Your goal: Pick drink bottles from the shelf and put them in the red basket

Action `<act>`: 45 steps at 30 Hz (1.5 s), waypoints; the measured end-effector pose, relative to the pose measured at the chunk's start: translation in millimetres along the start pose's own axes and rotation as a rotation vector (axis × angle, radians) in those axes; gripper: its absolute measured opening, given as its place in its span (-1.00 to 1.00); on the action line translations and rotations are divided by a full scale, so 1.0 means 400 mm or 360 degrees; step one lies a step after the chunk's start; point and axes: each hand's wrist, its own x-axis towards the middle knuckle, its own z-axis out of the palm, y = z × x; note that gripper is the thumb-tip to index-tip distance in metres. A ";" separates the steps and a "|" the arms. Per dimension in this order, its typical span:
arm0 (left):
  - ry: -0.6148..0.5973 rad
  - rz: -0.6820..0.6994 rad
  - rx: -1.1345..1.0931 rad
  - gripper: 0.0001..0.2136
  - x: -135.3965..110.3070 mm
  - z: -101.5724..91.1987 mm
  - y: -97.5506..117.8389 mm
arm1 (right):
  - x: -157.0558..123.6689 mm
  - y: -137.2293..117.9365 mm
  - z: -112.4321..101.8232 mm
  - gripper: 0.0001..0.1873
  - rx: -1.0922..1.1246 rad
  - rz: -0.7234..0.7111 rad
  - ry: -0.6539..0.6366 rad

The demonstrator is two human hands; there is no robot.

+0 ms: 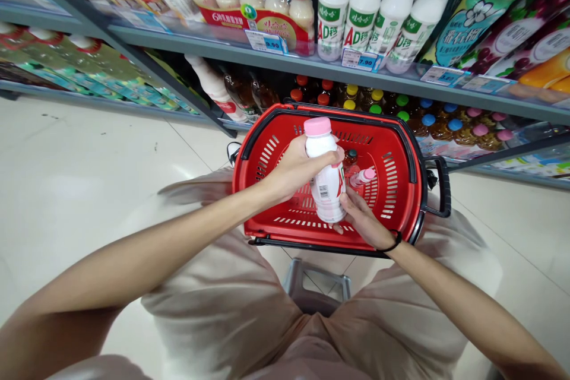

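Note:
A white milk drink bottle (pixel 324 190) with a pink cap is held over the red shopping basket (pixel 403 178), its cap tilted away from me. My left hand (pixel 296 169) wraps round its upper part, thumb across the front below the cap. My right hand (pixel 358 217), with a black band at the wrist, grips the lower right side near the base. Inside the basket lie a small pink-capped bottle (pixel 363 177) and a dark bottle with a green cap (pixel 351 157). The bottle and my hands hide part of the basket floor.
A shelf (pixel 285 62) stands just beyond the basket, with white bottles (pixel 332 6) and a red-capped multipack (pixel 267 12) on it. Drinks with coloured caps (pixel 403 108) fill the lower level. The basket's black handle (pixel 440 187) sticks out right. A grey stool (pixel 312 294) is beneath me.

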 end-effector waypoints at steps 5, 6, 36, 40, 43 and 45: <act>0.0010 0.0010 0.0018 -0.65 0.001 0.000 0.001 | 0.001 0.001 -0.001 -0.47 -0.0008 -0.0017 -0.0016; 0.0019 0.0008 0.0018 -0.64 0.001 0.000 0.002 | 0.001 0.001 -0.001 -0.47 -0.0008 -0.0015 -0.0014; -0.0019 -0.0156 -0.0335 -0.62 0.006 0.001 0.010 | -0.001 0.001 -0.007 -0.55 -0.0094 -0.0035 -0.0019; -0.0010 -0.0163 -0.0312 -0.62 0.004 0.002 0.013 | -0.001 0.006 -0.011 -0.57 -0.0097 -0.0040 -0.0038; 0.0008 -0.0165 -0.0297 -0.63 0.004 0.002 0.011 | -0.002 0.005 -0.010 -0.56 -0.0094 -0.0028 -0.0034; 0.0011 -0.0166 -0.0294 -0.64 0.004 0.002 0.010 | -0.003 0.001 -0.008 -0.55 -0.0090 -0.0018 -0.0032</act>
